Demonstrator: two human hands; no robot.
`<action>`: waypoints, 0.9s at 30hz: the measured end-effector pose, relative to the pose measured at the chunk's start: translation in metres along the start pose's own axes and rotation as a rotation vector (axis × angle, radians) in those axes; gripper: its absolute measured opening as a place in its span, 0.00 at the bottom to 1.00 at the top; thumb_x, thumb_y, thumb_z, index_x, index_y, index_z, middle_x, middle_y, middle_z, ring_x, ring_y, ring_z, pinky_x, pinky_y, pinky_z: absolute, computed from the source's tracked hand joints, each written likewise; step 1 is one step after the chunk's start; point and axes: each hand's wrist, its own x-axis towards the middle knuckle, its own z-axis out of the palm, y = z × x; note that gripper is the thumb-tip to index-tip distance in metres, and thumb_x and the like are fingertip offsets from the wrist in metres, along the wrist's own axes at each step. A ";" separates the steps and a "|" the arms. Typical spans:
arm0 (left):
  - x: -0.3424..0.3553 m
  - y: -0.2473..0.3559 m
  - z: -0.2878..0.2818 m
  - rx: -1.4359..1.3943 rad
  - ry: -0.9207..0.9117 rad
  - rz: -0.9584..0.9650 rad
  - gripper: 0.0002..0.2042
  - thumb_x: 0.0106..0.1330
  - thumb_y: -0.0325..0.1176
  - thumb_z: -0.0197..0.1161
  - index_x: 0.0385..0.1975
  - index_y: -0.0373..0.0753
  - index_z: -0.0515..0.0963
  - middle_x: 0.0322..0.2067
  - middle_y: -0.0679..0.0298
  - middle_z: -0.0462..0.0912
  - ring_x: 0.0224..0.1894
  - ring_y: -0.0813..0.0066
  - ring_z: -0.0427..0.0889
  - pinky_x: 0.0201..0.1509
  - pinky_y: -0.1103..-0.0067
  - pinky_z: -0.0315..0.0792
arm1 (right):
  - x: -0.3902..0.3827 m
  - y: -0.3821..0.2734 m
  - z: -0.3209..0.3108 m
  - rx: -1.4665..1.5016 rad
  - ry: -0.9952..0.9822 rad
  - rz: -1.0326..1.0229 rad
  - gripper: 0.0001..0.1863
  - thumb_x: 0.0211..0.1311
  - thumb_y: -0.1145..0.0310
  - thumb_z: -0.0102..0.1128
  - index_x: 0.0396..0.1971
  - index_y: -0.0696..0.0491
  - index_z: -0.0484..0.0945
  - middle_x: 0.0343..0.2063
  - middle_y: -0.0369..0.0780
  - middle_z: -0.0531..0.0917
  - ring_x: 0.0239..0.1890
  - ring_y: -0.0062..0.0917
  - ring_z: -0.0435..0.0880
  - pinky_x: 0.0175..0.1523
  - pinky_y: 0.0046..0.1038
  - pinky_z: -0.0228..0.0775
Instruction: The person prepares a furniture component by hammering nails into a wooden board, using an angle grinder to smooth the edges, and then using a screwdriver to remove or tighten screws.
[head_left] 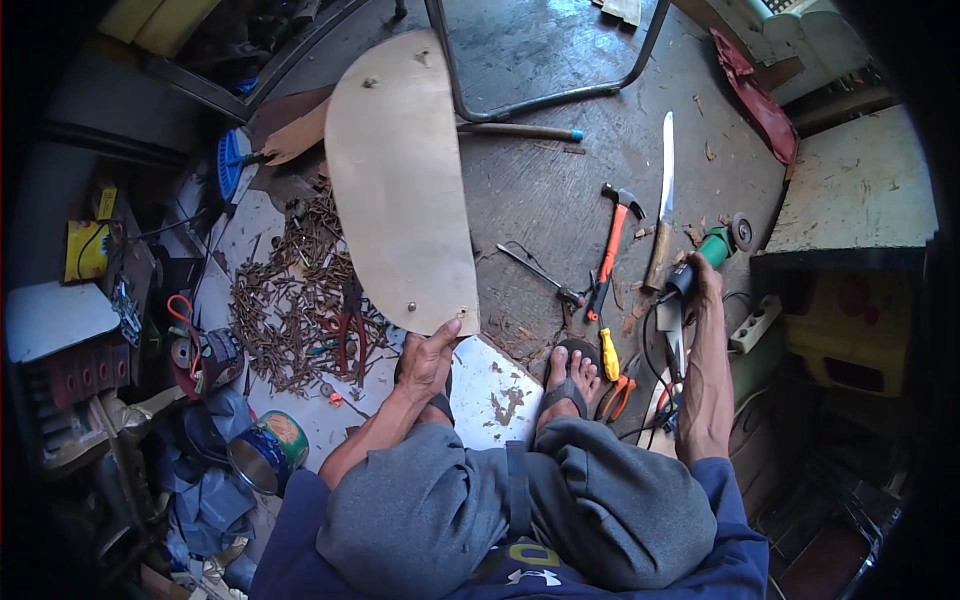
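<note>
Grey trousers (410,505) cover the bent knees of a person in a navy shirt (300,545), feet in dark sandals (565,395) on a worn workshop floor (545,75). The two hands are well apart, each occupied. The left hand (428,362) pinches the near edge of a pale D-shaped board (400,190), thumb on top close to the right-hand corner. The board stretches away from the feet, its straight side facing right and its far end beside a tubular metal frame (560,108); whether that end rests on anything cannot be told. The right hand (708,285) is clamped around the body of a green-and-black angle grinder (714,248), whose disc (741,233) points away from the person.

Between the board and the grinder lie a claw hammer (611,255) with an orange-and-black handle, a long blade (667,165) with a wooden handle, a yellow-handled screwdriver (609,355) and orange-handled pliers (617,397), the last near the right foot. Left of the board, a heap of rusty nails (285,310) spreads over a pale sheet, with red-handled pliers (360,345) among them. An open tin can (285,440) lies tilted near the left knee; a white power strip (756,325) sits just right of the right forearm.
</note>
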 end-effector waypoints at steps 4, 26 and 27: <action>-0.017 -0.005 -0.028 -0.208 0.088 -0.081 0.22 0.69 0.24 0.66 0.62 0.39 0.72 0.56 0.60 0.80 0.61 0.65 0.79 0.68 0.63 0.74 | -0.022 -0.015 -0.033 0.387 -0.253 0.063 0.35 0.55 0.61 0.75 0.57 0.62 0.69 0.34 0.45 0.82 0.30 0.31 0.86 0.31 0.31 0.85; -0.025 -0.015 0.084 0.565 -0.535 -0.093 0.47 0.65 0.45 0.73 0.72 0.31 0.48 0.67 0.41 0.62 0.64 0.51 0.73 0.64 0.65 0.75 | -0.276 -0.014 0.131 0.221 -0.858 -0.156 0.36 0.47 0.62 0.75 0.55 0.61 0.71 0.41 0.46 0.84 0.39 0.33 0.87 0.46 0.35 0.84; -0.027 -0.011 0.093 0.674 -0.609 -0.033 0.51 0.64 0.45 0.74 0.74 0.31 0.43 0.69 0.39 0.59 0.66 0.49 0.70 0.66 0.64 0.73 | -0.278 -0.018 0.134 0.195 -0.872 -0.137 0.36 0.47 0.62 0.75 0.55 0.62 0.71 0.41 0.46 0.84 0.39 0.33 0.87 0.47 0.35 0.84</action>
